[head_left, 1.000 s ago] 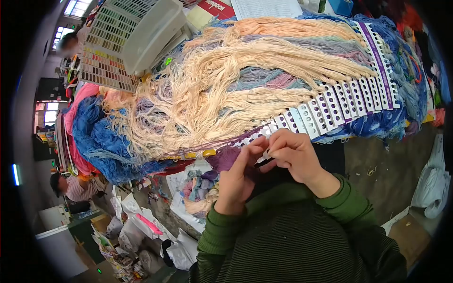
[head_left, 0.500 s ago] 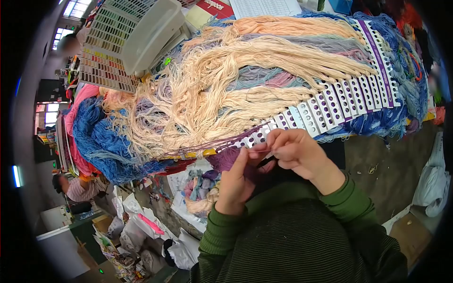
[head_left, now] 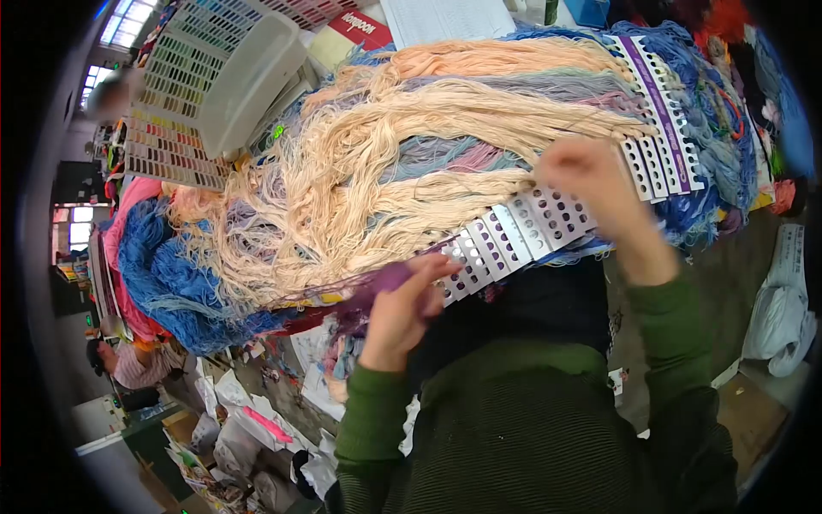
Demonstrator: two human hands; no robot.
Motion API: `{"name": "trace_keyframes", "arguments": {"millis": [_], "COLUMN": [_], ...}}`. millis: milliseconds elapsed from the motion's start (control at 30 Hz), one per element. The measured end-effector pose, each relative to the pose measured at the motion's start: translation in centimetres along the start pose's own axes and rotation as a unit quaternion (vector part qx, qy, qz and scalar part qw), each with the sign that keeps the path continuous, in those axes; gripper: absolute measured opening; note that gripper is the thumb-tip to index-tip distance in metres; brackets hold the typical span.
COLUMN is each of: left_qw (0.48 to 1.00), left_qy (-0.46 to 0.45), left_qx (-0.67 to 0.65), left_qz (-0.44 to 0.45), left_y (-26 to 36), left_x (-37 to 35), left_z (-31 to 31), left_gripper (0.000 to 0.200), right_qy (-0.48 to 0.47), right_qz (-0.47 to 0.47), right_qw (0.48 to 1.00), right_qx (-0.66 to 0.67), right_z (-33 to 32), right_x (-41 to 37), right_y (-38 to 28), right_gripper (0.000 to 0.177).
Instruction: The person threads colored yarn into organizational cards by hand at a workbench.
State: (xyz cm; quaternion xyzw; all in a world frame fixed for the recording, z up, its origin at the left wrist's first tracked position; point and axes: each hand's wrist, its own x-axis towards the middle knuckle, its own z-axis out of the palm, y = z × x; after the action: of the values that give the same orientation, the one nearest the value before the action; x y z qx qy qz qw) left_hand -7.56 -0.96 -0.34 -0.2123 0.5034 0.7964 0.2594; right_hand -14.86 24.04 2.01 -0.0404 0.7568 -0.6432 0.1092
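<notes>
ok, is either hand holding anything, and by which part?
Left hand: seemingly purple yarn, by its bunched end, though the grip is partly hidden. Right hand: blurred over the cream yarn and cards; cannot tell.

Left grip [head_left: 401,315] at purple yarn [head_left: 377,287]; right grip [head_left: 584,178] over hole-punched cards [head_left: 512,235].

Thread skeins [head_left: 462,107] across middle; thread cards [head_left: 511,233] along their right and near-right edges. Behind skeins, left to right: plastic bin [head_left: 253,90] before sample chart [head_left: 171,81], notebook [head_left: 349,36], paper sheet [head_left: 441,21]. Left hand [head_left: 398,321] at cards' left end; right hand [head_left: 591,178] over cards.
</notes>
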Motion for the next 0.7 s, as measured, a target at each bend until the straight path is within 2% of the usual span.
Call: {"name": "trace_keyframes", "arguments": {"millis": [33,67,133,233,333,433,500,533,567,633,667,700], "left_qw": [0.997,0.995,0.992,0.993,0.993,0.973,1.0,0.996,0.98,0.961,0.946,0.974], "left_qy": [0.024,0.058,0.017,-0.018,0.046,0.083,0.017,-0.017,-0.007,-0.124,-0.182,-0.147], "left_qx": [0.067,0.084,0.122,0.118,0.109,0.215,0.011,-0.091,-0.184,-0.224,-0.243,-0.142], "left_qz": [0.001,-0.015,-0.012,-0.018,0.015,0.022,0.013,0.008,-0.071,-0.099,-0.11,-0.098], "left_y": [-0.8,-1.2,-2.2,-1.4,-2.8,-2.7,-2.0,-1.3,0.4,0.8,1.0,0.8], "left_x": [1.7,2.8,4.4,4.6,5.5,5.3,4.5,4.2,3.2,3.1,3.2,3.4], "left_z": [1.3,2.3,2.4,3.1,3.5,3.9,2.4,1.4,1.9,1.6,1.5,1.7], "left_gripper": [0.025,0.022,0.017,0.015,0.014,0.013,0.013,0.013,0.013,0.013,0.013,0.012], "right_qy": [-0.024,-0.028,-0.003,0.046,-0.002,0.002,0.006,0.01,0.011,0.002,-0.01,-0.022], "right_qz": [-0.046,-0.18,-0.265,-0.284,-0.273,-0.241,-0.197,-0.174,-0.202,-0.263,-0.212,-0.16], "right_qw": [0.998,0.978,0.945,0.912,0.92,0.945,0.963,0.971,0.967,0.954,0.974,0.987], "right_qx": [-0.028,-0.1,-0.191,-0.294,-0.282,-0.222,-0.181,-0.161,-0.155,-0.143,-0.077,-0.011], "right_z": [2.4,4.2,6.2,7.1,6.5,6.5,6.5,6.5,6.5,6.4,6.2,5.9], "right_x": [0.0,-0.1,-0.7,-2.1,-1.9,-1.5,-1.8,-2.0,-1.9,-1.2,-1.3,-1.5], "right_y": [2.7,4.8,6.8,5.5,6.2,6.3,6.5,6.6,7.0,7.8,7.7,7.3], "right_gripper": [0.009,0.011,0.016,0.02,0.029,0.026,0.021,0.019,0.018,0.015,0.015,0.014]}}
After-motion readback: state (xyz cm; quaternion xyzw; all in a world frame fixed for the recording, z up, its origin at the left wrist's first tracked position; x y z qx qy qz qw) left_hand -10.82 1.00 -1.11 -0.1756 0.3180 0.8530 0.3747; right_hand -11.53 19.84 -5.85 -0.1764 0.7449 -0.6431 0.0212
